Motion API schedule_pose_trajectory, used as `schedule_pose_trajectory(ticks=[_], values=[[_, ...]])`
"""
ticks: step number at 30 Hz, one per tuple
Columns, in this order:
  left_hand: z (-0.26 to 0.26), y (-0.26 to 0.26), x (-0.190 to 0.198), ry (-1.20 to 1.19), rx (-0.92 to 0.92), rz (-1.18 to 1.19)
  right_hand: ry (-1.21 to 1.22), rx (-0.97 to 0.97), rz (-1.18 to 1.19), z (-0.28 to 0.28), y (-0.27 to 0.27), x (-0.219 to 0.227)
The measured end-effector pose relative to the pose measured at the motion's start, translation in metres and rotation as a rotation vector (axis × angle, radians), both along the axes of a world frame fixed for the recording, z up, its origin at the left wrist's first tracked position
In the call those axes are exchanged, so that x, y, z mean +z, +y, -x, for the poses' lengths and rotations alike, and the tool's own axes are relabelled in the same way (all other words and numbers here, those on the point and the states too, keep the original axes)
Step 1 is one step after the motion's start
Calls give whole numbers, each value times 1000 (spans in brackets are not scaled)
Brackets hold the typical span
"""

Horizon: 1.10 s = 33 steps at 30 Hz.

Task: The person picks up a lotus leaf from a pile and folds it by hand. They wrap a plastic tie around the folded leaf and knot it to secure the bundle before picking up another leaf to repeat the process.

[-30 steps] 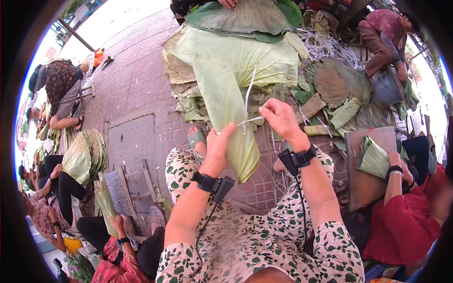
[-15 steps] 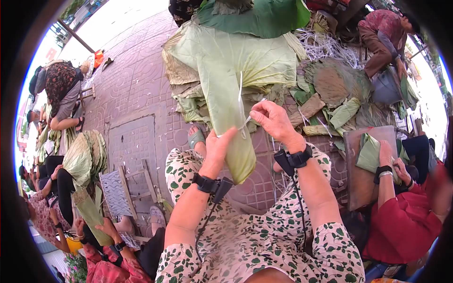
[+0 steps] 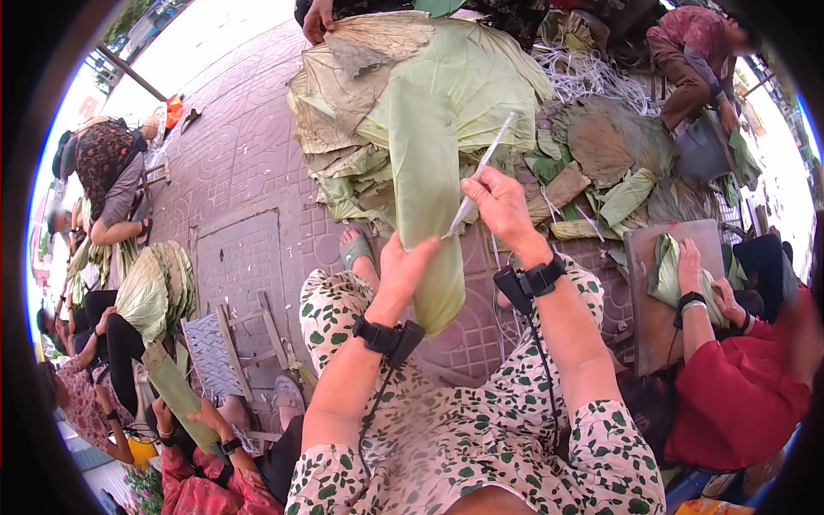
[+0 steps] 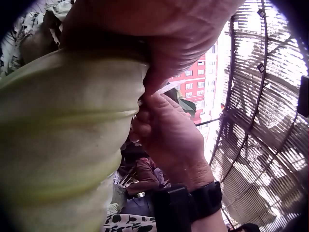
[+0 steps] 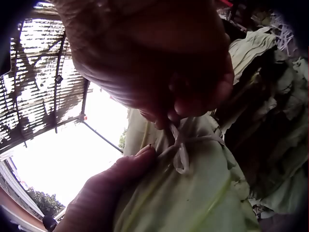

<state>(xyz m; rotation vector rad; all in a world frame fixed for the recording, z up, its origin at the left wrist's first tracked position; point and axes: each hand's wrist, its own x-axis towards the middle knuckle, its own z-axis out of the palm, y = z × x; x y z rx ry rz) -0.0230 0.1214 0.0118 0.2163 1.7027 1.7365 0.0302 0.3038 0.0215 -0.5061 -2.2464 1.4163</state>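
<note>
A folded bundle of large pale green leaves (image 3: 425, 163) extends forward from between my knees. My left hand (image 3: 402, 270) grips it around its lower middle, thumb on top. White plastic string (image 3: 463, 213) runs around the bundle beside that thumb. My right hand (image 3: 505, 210) pinches the string just right of the bundle, and a loose length sticks up past the fingers. In the right wrist view a small knotted loop (image 5: 182, 160) lies on the leaf, close below the right fingertips. In the left wrist view the ribbed leaf side (image 4: 67, 140) fills the left.
A pile of large flat leaves (image 3: 352, 129) lies ahead, with another person's hand (image 3: 318, 19) at its far edge. Tangled white string (image 3: 592, 81) is beyond on the right. People with leaves sit on both sides; a board (image 3: 674, 313) is at right, a low stool (image 3: 219, 348) at left.
My right hand has risen slightly, with a longer end of string showing above it. The bundle's far end has lifted. Across the pile, the dark green leaf has mostly gone from view and tan leaves show.
</note>
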Motion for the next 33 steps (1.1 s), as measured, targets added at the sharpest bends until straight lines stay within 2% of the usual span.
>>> schedule_pose_trajectory(ticks=[1, 4, 8, 10, 11, 13, 15, 17, 19, 21, 23, 25, 28, 33], values=[[0, -1, -2, -1, 0, 0, 97, -88, 106, 1, 7, -2], [0, -4, -6, 58, -83, 92, 127, -207, 346, -5, 21, 21], [-3, -2, 0, -59, -65, 4, 146, -207, 404, -9, 23, 24], [-3, -2, 1, -119, -36, -15, 155, -129, 565, -7, 19, 23], [-3, -3, 2, -173, -12, -29, 155, -126, 565, -6, 14, 26], [-2, -4, 1, -225, 13, -42, 115, 12, 621, -4, 4, 33], [-1, -5, 2, -360, 58, -130, 64, 74, 550, -3, 3, 24], [-2, -5, 7, -354, 71, -141, -122, 234, 416, -2, 0, 15], [-2, -6, 7, -347, 86, -153, -122, 296, 365, -4, -3, 8], [0, -6, 1, -329, 109, -179, -221, 425, 253, -6, -5, 7], [3, -7, -1, -355, 136, -199, -238, 420, 189, -8, -10, 8], [3, -6, -2, -381, 159, -218, -222, 389, -41, -10, -12, 12], [3, -7, -2, -361, 133, -189, -116, 376, -132, -7, -15, 2], [0, -6, 0, -181, 23, -104, -104, 348, -289, -8, -20, 1]])
